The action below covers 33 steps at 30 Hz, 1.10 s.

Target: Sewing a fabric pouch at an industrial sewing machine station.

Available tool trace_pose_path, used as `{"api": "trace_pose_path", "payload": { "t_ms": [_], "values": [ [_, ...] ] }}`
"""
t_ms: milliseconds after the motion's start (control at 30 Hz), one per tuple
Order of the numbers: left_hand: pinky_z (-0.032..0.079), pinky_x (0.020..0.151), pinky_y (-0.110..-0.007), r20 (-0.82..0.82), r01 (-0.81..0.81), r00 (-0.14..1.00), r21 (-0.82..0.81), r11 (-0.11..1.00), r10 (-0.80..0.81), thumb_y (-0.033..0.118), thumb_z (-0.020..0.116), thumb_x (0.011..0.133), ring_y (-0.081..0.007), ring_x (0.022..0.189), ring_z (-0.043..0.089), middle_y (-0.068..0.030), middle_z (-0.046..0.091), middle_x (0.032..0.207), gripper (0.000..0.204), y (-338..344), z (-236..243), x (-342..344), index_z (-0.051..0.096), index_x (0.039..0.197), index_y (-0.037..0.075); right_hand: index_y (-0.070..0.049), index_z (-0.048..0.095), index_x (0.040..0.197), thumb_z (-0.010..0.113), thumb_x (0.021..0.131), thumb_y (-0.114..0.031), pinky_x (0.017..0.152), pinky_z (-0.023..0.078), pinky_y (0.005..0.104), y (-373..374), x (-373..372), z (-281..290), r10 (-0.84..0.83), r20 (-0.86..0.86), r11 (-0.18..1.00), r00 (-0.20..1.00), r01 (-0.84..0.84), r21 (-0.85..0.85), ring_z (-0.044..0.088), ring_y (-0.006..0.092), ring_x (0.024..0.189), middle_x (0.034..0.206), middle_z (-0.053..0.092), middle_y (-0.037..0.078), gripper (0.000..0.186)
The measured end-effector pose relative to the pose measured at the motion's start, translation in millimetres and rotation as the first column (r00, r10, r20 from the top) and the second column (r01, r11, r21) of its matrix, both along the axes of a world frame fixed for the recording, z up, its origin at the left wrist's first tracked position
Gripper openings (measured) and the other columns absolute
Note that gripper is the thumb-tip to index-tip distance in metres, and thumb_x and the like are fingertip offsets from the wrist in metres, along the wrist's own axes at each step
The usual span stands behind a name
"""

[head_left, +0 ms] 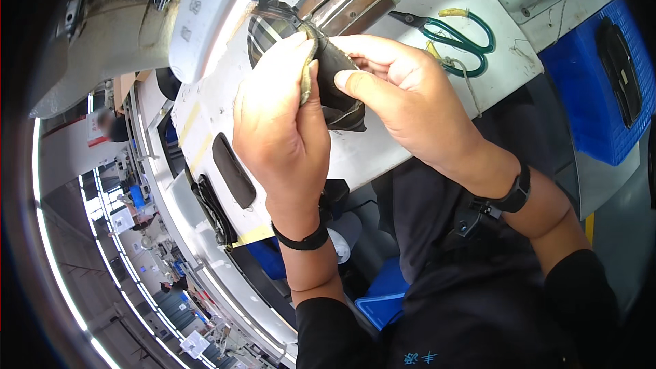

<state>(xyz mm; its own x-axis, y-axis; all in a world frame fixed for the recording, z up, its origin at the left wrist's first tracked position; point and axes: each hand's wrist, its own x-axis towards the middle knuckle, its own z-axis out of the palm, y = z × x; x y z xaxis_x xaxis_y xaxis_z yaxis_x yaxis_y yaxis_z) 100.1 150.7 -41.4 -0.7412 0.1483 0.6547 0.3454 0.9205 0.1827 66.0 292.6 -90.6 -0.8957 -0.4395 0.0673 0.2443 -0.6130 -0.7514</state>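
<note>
Between my hands is a dark pouch-like sewn piece [333, 72] with a light-edged seam and a plaid fabric part [266, 33]. My left hand [283, 119] grips its left side, with the thumb pressed along the pale edge. On the other side, my right hand [410, 92] pinches the dark panel between thumb and fingers. The piece is held up off the white table [372, 154], close to the metal arm [348, 3] of a sewing machine. My fingers hide part of the piece.
Scissors with green handles [465, 42] lie at the table's back right. A dark elongated piece [234, 171] lies on the left, beside more dark pieces [213, 210] at the edge. A blue crate [581, 96] holding a dark piece stands right. The machine's white body [205, 17] overhangs the left.
</note>
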Motion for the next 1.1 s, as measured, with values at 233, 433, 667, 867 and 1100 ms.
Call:
{"api": "trace_pose_path", "payload": {
  "t_ms": [233, 433, 667, 867, 1100],
  "values": [
    [0.056, 0.08, -0.034, -0.027, -0.045, 0.999, 0.041, 0.998, 0.046, -0.005, 0.08, 0.082, -0.0235, 0.092, 0.07, -0.0078, 0.072, 0.102, 0.033, 4.4, -11.7, 1.9, 0.081, 0.113, 0.006, 0.009, 0.068, 0.127, 0.062, 0.102, -0.001, 0.085, 0.055, 0.0242, 3.4, -2.7, -2.0, -0.051, -0.006, 0.999, 0.999, 0.051, 0.018, 0.068, 0.0084, 0.098, 0.112, 0.075, 0.008, 0.028],
    [0.056, 0.075, -0.035, -0.146, -0.048, 0.989, -0.092, 0.995, 0.034, 0.0, 0.078, 0.079, -0.0239, 0.088, 0.068, -0.0053, 0.072, 0.103, 0.036, -6.8, -13.1, -8.1, 0.079, 0.114, 0.008, 0.007, 0.071, 0.121, 0.067, 0.1, -0.001, 0.079, 0.054, 0.0213, -5.2, -10.3, -3.9, -0.135, -0.069, 0.983, 0.988, 0.142, 0.117, 0.066, 0.0049, 0.09, 0.106, 0.076, 0.005, 0.023],
    [0.056, 0.073, -0.035, -0.059, 0.039, 0.998, 0.231, 0.972, -0.026, 0.008, 0.08, 0.085, -0.0261, 0.085, 0.07, -0.0068, 0.072, 0.098, 0.023, -2.8, -17.0, 0.6, 0.079, 0.107, 0.007, 0.008, 0.068, 0.127, 0.064, 0.103, -0.002, 0.092, 0.053, 0.0238, -0.8, -8.8, 1.1, -0.1, -0.149, 0.98, 0.984, 0.124, 0.156, 0.068, 0.0089, 0.101, 0.114, 0.075, 0.007, 0.026],
    [0.055, 0.076, -0.035, -0.168, 0.004, 0.984, 0.367, 0.93, 0.062, 0.022, 0.075, 0.095, -0.0277, 0.082, 0.072, -0.0145, 0.077, 0.094, 0.025, -73.2, -12.9, -58.2, 0.078, 0.102, -0.002, 0.008, 0.066, 0.128, 0.06, 0.105, -0.002, 0.099, 0.051, 0.0263, -0.8, -10.0, -0.4, -0.095, -0.199, 0.971, 0.975, 0.136, 0.199, 0.067, 0.0114, 0.109, 0.119, 0.074, 0.009, 0.026],
    [0.05, 0.075, -0.024, 0.256, -0.013, 0.92, 0.777, 0.629, -0.298, 0.027, 0.077, 0.096, -0.0061, 0.079, 0.061, -0.0029, 0.072, 0.08, 0.035, -85.6, -4.7, -58.3, 0.078, 0.112, -0.005, 0.005, 0.066, 0.127, 0.066, 0.104, -0.005, 0.095, 0.052, 0.0249, 2.6, -11.3, 2.0, -0.094, -0.252, 0.936, 0.963, 0.172, 0.308, 0.067, 0.0086, 0.103, 0.115, 0.074, 0.007, 0.026]
  ]
}}
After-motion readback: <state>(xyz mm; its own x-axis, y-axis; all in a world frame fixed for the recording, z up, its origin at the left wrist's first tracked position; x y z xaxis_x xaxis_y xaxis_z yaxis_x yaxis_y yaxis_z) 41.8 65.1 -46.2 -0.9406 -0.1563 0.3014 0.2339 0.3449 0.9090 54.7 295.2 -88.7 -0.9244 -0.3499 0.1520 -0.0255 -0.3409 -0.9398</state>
